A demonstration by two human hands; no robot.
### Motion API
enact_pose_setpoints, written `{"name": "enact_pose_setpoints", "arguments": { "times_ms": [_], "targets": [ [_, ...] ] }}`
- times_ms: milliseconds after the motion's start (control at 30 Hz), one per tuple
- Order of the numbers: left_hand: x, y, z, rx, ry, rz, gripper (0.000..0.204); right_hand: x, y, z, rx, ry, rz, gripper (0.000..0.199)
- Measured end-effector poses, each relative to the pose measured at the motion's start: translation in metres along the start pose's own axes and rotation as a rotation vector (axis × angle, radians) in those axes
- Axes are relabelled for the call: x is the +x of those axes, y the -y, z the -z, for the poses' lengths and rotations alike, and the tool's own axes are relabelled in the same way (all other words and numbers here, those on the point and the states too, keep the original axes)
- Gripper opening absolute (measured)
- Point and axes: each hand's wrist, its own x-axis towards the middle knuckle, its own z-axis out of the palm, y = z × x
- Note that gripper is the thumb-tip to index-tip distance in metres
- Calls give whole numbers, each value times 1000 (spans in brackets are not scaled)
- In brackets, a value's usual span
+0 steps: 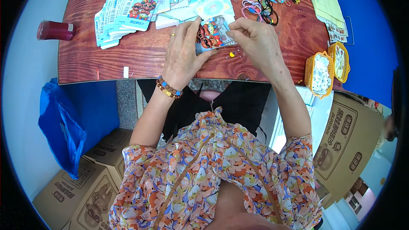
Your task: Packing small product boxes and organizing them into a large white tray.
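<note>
A small colourful printed packet (208,38) with cartoon figures lies near the middle of the wooden table. My left hand (182,51), with a beaded bracelet and a ring, grips it by its left side, the thumb along the lower edge. Over the packet's right end, a greyish part, my right hand (257,44) has thumb and forefinger pinched together; whatever is between the fingertips is too small to make out. Beyond the hands lies a pile of light-coloured cards and packets (187,6). A fanned stack of blue-and-white cards (121,15) is to the left.
Hair ties (251,6) in several colours lie at the far right. Yellow baskets (320,76) with small white pieces stand at the table's right edge. A dark red jar (56,30) lies at the left edge. Cardboard boxes (349,140) and a blue bag (59,123) flank me.
</note>
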Motion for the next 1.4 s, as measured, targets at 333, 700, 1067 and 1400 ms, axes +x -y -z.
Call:
{"name": "enact_pose_setpoints", "arguments": {
  "times_ms": [333, 700, 1067, 1400],
  "targets": [
    [-1, 1, 3, 8, -16, 11, 82, 0, -9, -2, 489, -66, -60, 19],
    [-2, -1, -3, 50, -16, -31, 83, -6, 1, -5, 21, -63, 17, 15],
    [2, -9, -6, 99, -35, -29, 82, -6, 5, -13, -107, -180, 39, 15],
    [4, -2, -6, 89, -77, -21, 81, 3, -26, -9, 228, -185, 30, 19]
  ]
}}
